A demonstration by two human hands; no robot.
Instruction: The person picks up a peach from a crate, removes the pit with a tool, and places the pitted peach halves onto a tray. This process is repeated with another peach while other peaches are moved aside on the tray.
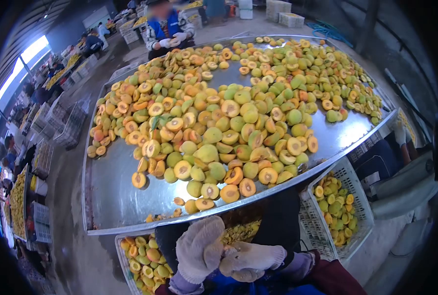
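My left hand (199,248) and my right hand (252,260), both in off-white work gloves, meet low in the view, just in front of the table's near edge. Their fingers are closed and come together at one spot. Whatever sits between the fingertips is mostly hidden and too small to name. Beyond them, a metal-topped table (111,196) carries a large heap of halved yellow-orange stone fruit (219,132), like peaches or apricots, some with the cut side up. More fruit pieces (238,232) lie below and behind my hands, between my legs.
A white plastic crate (368,216) of fruit halves stands to the right, and another crate (122,253) sits at lower left. Across the table a person in a blue vest (165,27) holds both gloved hands together. Stacked crates (69,125) and other workers line the left side.
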